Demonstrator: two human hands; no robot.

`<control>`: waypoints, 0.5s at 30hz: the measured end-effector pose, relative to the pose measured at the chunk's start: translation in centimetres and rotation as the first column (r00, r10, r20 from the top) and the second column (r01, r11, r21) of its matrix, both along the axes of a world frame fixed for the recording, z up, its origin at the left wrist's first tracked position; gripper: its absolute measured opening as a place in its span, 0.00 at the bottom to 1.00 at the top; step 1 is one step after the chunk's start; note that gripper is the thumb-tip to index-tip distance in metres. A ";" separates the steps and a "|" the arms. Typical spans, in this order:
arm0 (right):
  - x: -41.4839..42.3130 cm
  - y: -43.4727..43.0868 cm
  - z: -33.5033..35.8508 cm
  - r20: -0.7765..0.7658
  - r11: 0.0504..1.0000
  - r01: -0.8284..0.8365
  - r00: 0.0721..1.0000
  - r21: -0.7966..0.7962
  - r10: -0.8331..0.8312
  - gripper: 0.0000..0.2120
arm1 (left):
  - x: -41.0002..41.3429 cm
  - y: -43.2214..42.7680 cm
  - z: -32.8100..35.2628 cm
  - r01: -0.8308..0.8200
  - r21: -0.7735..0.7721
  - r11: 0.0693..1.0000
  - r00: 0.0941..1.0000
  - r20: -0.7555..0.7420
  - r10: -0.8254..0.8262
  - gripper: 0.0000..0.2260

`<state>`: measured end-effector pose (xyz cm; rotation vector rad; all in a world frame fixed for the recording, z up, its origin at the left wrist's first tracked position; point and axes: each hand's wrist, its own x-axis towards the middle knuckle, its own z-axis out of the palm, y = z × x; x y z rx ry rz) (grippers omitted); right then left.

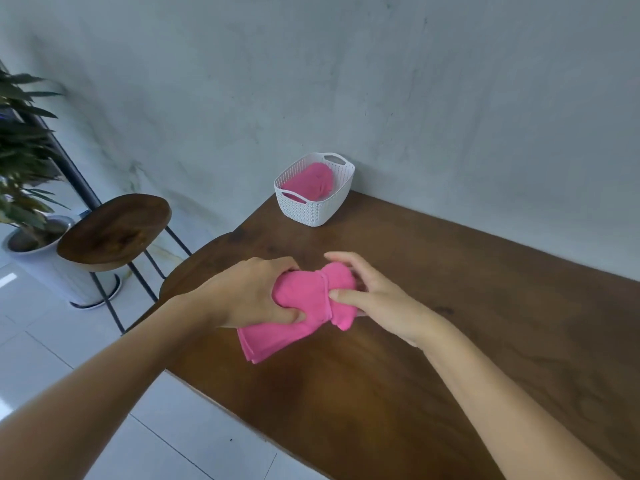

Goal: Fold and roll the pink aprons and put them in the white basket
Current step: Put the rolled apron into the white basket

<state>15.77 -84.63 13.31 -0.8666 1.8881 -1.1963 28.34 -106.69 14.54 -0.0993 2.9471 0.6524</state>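
Your left hand and right hand both grip the half-rolled pink apron mid-table; at twelve o'clock the white basket holds another pink roll; a stool stands at ten o'clock; no writing shows.

No readable text, labels, brands or numbers anywhere in view.

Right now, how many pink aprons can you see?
2: one apron on the table, gripped by both hands, one rolled apron inside the white basket. More may lie hidden beneath it.
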 end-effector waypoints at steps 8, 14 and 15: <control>-5.0 -1.3 -6.0 -0.367 0.928 0.285 0.912 0.241 -0.185 0.23 | -4.9 -4.6 -1.9 -0.313 0.122 0.942 0.942 -0.085 0.324 0.31; -6.7 -2.1 -8.3 -0.582 0.808 0.380 0.811 0.451 -0.057 0.30 | -11.6 -9.1 -0.4 -0.427 0.207 0.880 0.878 -0.139 0.459 0.30; -6.8 -2.3 -8.5 -0.600 0.789 0.400 0.798 0.466 -0.051 0.32 | -12.9 -9.9 0.1 -0.432 0.218 0.875 0.874 -0.140 0.466 0.29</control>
